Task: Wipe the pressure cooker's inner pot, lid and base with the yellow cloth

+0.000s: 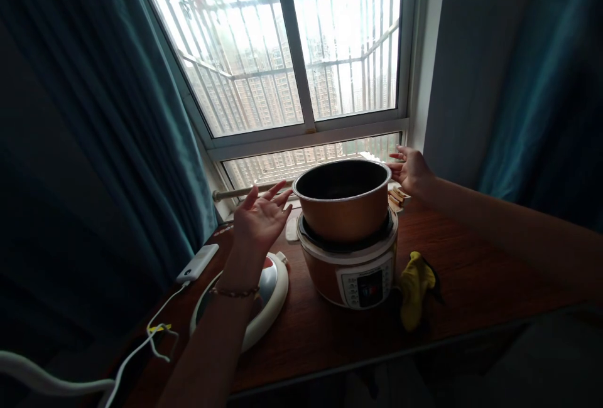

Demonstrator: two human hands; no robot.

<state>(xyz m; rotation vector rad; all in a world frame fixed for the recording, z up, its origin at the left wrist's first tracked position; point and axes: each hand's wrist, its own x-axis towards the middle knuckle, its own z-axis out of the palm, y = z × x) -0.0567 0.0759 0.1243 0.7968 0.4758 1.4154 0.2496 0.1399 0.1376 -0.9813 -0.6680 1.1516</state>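
Note:
An inner pot (pixel 346 216), coppery outside and dark inside, sits partly raised in the opening of a rice cooker (pixel 320 276) with a front control panel. My left hand (pixel 262 214) is at the pot's left side, palm up with fingers spread, close to the rim. On the far right side of the rim is my right hand (pixel 409 168), its fingers apart and nearest the pot's edge; whether they touch it I cannot tell. Beneath my left forearm lies the cooker's round lid (pixel 280 289), partly hidden. A yellow cloth (pixel 413 292) rests right of the cooker.
A white power bank (pixel 200 262) with a white cable (pixel 123 364) lies on the left of the wooden table (pixel 471 270). Behind the cooker are a barred window (pixel 306 50) and a pale rod (pixel 230 193). Blue curtains (pixel 108 94) hang at the sides.

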